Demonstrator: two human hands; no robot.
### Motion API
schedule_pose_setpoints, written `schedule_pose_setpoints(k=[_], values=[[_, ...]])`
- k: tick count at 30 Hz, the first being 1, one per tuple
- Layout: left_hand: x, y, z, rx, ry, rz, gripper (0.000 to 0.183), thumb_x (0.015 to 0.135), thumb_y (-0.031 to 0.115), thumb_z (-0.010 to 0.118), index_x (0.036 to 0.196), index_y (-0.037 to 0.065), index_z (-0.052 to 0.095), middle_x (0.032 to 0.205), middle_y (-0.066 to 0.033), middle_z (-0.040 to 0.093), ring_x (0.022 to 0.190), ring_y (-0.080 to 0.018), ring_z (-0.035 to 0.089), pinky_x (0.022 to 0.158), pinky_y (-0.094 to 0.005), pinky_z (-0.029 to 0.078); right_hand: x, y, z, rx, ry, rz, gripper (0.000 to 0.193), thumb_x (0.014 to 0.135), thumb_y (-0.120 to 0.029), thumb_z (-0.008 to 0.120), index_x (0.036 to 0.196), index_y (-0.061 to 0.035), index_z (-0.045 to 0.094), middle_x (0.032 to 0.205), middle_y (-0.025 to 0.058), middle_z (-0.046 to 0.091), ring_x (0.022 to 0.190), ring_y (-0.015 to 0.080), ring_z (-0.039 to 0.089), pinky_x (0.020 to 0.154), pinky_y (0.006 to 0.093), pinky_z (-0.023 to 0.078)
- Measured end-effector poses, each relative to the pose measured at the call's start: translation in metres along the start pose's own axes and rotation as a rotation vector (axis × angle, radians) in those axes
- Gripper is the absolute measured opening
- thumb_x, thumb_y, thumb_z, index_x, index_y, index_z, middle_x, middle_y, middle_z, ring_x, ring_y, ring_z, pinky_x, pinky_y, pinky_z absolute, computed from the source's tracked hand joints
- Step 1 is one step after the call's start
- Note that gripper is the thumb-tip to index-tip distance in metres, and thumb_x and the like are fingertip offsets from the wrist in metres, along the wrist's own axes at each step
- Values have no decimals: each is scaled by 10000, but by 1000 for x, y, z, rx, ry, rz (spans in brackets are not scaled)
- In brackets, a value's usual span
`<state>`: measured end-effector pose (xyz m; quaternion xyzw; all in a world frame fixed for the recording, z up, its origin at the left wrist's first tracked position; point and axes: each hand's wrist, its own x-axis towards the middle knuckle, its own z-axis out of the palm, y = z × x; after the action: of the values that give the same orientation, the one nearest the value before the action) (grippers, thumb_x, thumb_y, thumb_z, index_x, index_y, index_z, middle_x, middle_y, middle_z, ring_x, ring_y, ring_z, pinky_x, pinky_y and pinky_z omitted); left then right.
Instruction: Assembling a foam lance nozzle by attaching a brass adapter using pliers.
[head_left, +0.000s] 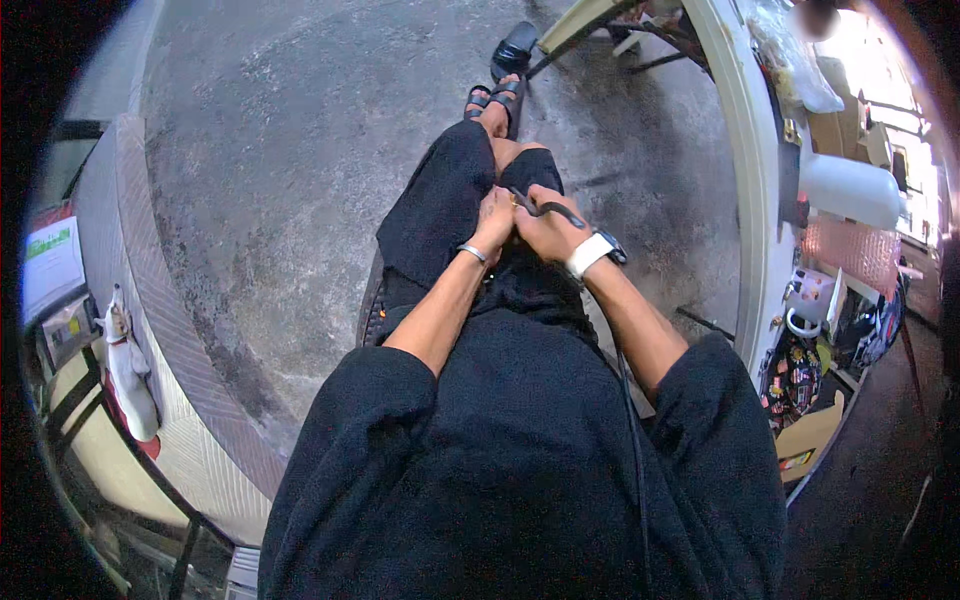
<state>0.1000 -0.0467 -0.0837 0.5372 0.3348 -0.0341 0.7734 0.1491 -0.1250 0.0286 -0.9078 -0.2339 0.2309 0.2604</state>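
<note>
Over the black trousers (435, 200) at upper centre, handling is under way, nothing visibly finished; what remains cannot be told. The right hand (550, 234) and left hand (491, 224) meet there, the right's fingers closed on the curved dark strip (562, 211), just right of centre; the left's curl beside it, grip hidden.

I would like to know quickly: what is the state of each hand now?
Left hand: closed, close against the right; whether it grips anything cannot be told.
Right hand: closed, seemingly holding a black strap.
</note>
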Motion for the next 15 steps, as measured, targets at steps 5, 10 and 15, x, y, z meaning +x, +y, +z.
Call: schedule_pose_setpoints(k=[5, 10, 15], values=[[15, -14, -15, 407, 4, 267, 377, 905, 270, 326, 725, -1, 517, 715, -109, 530, 715, -177, 515, 666, -332, 417, -4, -8, 12, 70, 75, -40, 244, 771, -227, 559, 729, 0, 478, 693, 259, 561, 724, 447, 552, 588, 450, 438], [15, 1, -12, 323, -29, 100, 390, 867, 268, 327, 794, -34, 562, 783, -202, 584, 757, -277, 562, 691, -386, 426, -25, -8, 24, 44, 179, 82, 212, 792, -214, 573, 799, -31, 467, 648, 224, 564, 641, 400, 579, 531, 415, 436], [-14, 43, 2, -52, -51, -205, 347, 848, 223, 317, 727, 1, 553, 661, -121, 547, 617, -220, 546, 486, -338, 425, -37, -16, -19, 411, -27, 259, 300, 824, -268, 558, 1034, -72, 469, 776, 200, 619, 765, 362, 614, 655, 393, 464]])
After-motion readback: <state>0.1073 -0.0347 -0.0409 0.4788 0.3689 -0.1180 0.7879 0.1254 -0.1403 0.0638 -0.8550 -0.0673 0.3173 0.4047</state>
